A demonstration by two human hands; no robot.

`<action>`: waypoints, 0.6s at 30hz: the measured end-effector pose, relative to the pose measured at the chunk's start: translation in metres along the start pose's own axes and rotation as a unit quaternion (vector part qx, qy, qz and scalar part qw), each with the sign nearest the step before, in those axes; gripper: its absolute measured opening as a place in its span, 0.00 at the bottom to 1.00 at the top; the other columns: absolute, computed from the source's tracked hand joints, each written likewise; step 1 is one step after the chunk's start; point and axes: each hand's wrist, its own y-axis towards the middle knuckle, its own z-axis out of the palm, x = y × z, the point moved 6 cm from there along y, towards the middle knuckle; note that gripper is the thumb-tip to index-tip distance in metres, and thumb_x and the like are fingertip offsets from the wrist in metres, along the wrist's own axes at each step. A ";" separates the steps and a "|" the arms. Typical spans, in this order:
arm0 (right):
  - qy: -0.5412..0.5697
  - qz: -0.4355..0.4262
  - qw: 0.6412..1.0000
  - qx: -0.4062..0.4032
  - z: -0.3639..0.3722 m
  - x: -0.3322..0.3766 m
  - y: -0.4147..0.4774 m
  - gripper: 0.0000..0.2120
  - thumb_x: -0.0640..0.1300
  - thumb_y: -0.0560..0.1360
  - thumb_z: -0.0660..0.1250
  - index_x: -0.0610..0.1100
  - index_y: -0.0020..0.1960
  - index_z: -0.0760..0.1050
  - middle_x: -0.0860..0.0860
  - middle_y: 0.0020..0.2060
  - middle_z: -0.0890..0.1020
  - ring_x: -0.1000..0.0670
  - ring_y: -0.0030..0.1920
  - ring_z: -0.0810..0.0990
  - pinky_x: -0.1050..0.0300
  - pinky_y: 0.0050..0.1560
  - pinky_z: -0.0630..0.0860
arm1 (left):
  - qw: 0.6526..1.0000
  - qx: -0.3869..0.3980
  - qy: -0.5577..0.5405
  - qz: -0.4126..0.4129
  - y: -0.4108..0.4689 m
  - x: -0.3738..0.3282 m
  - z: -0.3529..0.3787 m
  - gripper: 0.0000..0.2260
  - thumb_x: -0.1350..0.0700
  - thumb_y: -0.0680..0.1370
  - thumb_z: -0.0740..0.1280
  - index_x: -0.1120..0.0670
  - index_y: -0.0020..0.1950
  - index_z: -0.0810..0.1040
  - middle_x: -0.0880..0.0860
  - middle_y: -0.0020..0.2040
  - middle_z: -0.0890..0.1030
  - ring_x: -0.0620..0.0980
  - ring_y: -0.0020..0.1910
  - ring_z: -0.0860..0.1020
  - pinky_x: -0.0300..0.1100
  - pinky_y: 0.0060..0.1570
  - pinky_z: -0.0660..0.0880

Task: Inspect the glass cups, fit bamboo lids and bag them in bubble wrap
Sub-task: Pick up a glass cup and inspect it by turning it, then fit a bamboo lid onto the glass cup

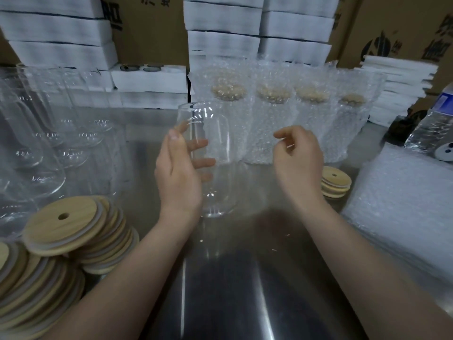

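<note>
The left hand grips the glass cup round its side, mouth upward; the right hand hovers just beside the cup, fingers loosely curled, holding nothing; dark print on the cardboard boxes behind is cropped and unreadable.

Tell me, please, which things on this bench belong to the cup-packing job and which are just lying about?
Job: glass cup in the left hand, spare cups, bamboo lids, bubble wrap bags, bagged cups.
Lying about: water bottle, cardboard boxes.
</note>
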 end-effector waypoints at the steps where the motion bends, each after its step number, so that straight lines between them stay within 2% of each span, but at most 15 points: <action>1: -0.080 -0.003 0.997 -0.007 -0.004 -0.005 0.005 0.11 0.40 0.77 0.62 0.47 0.56 0.77 0.46 0.54 0.77 0.45 0.55 0.76 0.47 0.60 0.69 | 0.999 -0.025 0.031 0.028 0.001 -0.003 -0.006 0.21 0.38 0.78 0.50 0.44 0.64 0.73 0.52 0.50 0.83 0.51 0.40 0.83 0.54 0.40 0.79; 4: -0.219 0.050 0.974 0.014 -0.012 -0.028 0.016 0.16 0.45 0.76 0.64 0.46 0.64 0.74 0.41 0.63 0.71 0.38 0.66 0.68 0.44 0.68 0.60 | 0.986 -0.074 0.100 0.109 0.002 -0.012 -0.017 0.26 0.37 0.78 0.48 0.47 0.70 0.70 0.52 0.55 0.81 0.52 0.50 0.81 0.59 0.52 0.78; 8: -0.297 0.154 0.938 0.089 -0.014 -0.062 0.020 0.23 0.51 0.77 0.65 0.44 0.69 0.67 0.37 0.69 0.65 0.34 0.70 0.62 0.41 0.72 0.55 | 0.967 -0.108 0.169 0.158 0.005 -0.014 -0.027 0.29 0.40 0.80 0.47 0.56 0.75 0.66 0.59 0.65 0.76 0.56 0.64 0.76 0.60 0.62 0.73; 12: -0.322 0.219 0.910 0.145 -0.012 -0.079 0.019 0.23 0.52 0.78 0.62 0.46 0.70 0.65 0.37 0.70 0.62 0.35 0.71 0.60 0.40 0.71 0.55 | 0.960 -0.108 0.184 0.182 0.006 -0.012 -0.029 0.27 0.43 0.82 0.48 0.56 0.75 0.64 0.59 0.69 0.73 0.55 0.67 0.73 0.58 0.63 0.72; 18: -0.342 0.224 0.898 0.162 -0.012 -0.087 0.020 0.21 0.41 0.78 0.59 0.47 0.71 0.66 0.38 0.71 0.62 0.37 0.72 0.58 0.43 0.72 0.55 | 0.959 -0.098 0.175 0.200 0.009 -0.005 -0.030 0.25 0.46 0.83 0.49 0.59 0.75 0.61 0.60 0.69 0.70 0.54 0.67 0.73 0.59 0.64 0.73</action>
